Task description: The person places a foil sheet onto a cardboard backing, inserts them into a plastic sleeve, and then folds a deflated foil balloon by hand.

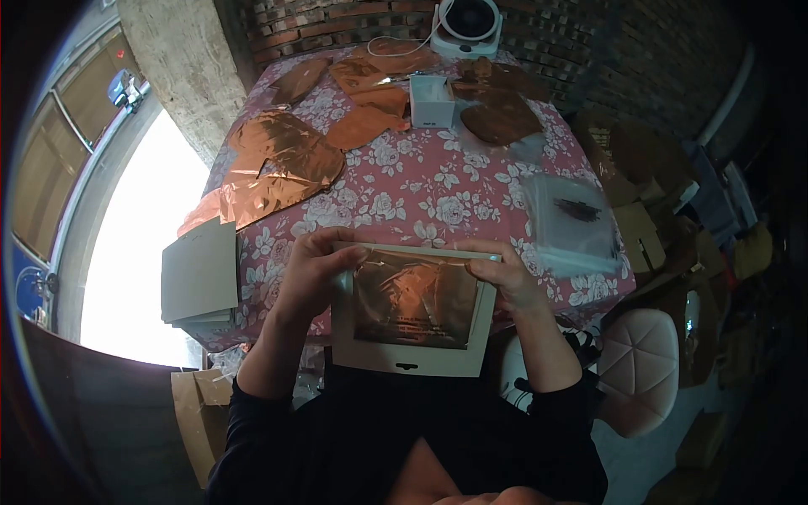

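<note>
A pale cardboard backing card (345, 358) with a hang hole at its near edge is held at the table's front edge, over my lap. On its face lies a shiny copper-coloured foil packet (412, 295) with small dark print I cannot read. My left hand (318, 268) grips the card's far left corner, thumb on top. The far right corner is pinched by my right hand (505, 276), its thumb at the packet's corner. Fingers under the card are hidden.
A stack of cards (200, 273) sits at the table's left edge. Clear plastic bags (572, 244) lie at the right. Copper foil pieces (282, 164) spread across the far half, around a small white box (433, 109). A white fan (469, 25) stands behind; a padded chair (637, 366) is at right.
</note>
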The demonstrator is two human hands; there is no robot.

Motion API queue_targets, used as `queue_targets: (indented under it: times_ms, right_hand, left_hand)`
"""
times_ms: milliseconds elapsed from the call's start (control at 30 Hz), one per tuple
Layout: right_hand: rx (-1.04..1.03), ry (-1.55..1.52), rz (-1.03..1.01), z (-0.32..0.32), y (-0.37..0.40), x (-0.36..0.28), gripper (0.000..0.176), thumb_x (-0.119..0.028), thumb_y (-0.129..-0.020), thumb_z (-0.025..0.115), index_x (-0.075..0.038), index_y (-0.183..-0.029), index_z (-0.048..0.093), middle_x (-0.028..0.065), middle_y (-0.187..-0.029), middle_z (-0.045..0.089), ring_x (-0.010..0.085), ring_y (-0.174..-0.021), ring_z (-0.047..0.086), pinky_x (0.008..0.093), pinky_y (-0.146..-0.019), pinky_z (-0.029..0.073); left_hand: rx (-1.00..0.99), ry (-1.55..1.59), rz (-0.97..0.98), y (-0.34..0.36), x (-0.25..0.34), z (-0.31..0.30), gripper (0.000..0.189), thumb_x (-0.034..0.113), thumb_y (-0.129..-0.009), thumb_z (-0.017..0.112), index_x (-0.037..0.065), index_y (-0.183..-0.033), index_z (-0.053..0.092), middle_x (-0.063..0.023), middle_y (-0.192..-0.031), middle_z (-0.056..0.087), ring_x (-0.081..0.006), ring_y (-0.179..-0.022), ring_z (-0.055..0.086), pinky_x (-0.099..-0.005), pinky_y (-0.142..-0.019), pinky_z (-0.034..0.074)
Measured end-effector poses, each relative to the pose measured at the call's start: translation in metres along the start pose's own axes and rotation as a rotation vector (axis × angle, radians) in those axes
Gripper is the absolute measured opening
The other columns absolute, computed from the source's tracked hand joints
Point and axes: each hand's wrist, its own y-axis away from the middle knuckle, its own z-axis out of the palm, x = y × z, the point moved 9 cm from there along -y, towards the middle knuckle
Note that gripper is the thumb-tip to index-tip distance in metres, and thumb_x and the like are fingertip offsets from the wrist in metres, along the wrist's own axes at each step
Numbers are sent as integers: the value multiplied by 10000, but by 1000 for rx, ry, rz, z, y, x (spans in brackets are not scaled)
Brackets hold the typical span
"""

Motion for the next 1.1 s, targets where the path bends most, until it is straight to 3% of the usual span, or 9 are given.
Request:
queue_targets:
  times_ms: [200,300,367,433,667,900,967,1000,1100]
  right_hand:
    - [-80,27,-44,9,1,-1,411,-162,-860,639,58,-1207,626,120,-1110,679,168,-1030,622,304,-929,461]
    - [-115,-42,-18,8,3,5,338,-119,-856,642,40,-1154,658,112,-1057,692,162,-994,629,303,-903,468]
    - [-123,38,-161,-1,2,6,244,-73,-824,632,57,-1024,683,155,-1001,691,164,-892,653,281,-801,503]
    - [-167,25,-177,2,2,5,220,-75,-833,633,55,-1003,686,143,-981,684,154,-870,633,273,-769,481]
    - [-349,74,-167,8,3,0,194,-138,-859,657,13,-967,712,102,-935,640,148,-807,571,277,-699,431]
    - [-481,302,-185,2,12,-22,210,-40,-826,563,35,-944,721,126,-1021,641,143,-857,528,261,-731,410]
    - [-396,215,-263,-15,12,-37,264,-183,-858,575,33,-807,718,179,-919,666,138,-630,522,255,-619,423]
    - [-395,214,-265,-22,10,-40,264,-183,-858,575,33,-807,718,179,-919,666,138,-630,522,255,-619,423]
    - [141,205,-73,-69,-3,-34,489,-440,-928,494,-1,-773,644,127,-762,664,80,-540,495,211,-494,373]
  left_hand:
    - [-30,47,46,10,4,7,180,34,-832,701,-7,-1001,656,-45,-846,693,-91,-768,638,-232,-721,493]
    - [-52,60,78,13,-3,-1,162,19,-824,698,5,-978,651,-38,-848,682,-91,-775,634,-232,-719,487]
    - [-73,71,83,11,-14,-8,162,13,-817,700,8,-970,647,-38,-849,676,-92,-772,633,-231,-711,484]
    - [-102,36,171,12,-14,-11,144,42,-824,689,1,-953,640,-43,-841,669,-98,-762,629,-234,-696,486]
    - [-266,310,85,19,0,8,114,95,-853,642,-8,-894,616,-30,-813,643,-90,-709,599,-235,-657,478]
    - [-111,-43,60,22,-3,-1,151,43,-820,694,21,-940,605,-5,-860,634,-59,-762,590,-204,-693,463]
    - [-92,-6,66,25,0,-2,170,27,-812,702,24,-951,604,-4,-872,639,-57,-775,592,-203,-700,463]
    - [-70,-14,67,26,2,-3,170,21,-815,699,24,-954,603,-1,-868,636,-59,-777,594,-204,-701,465]
    - [-52,-22,81,28,9,0,179,11,-818,693,24,-970,599,-4,-872,643,-63,-784,603,-207,-705,469]
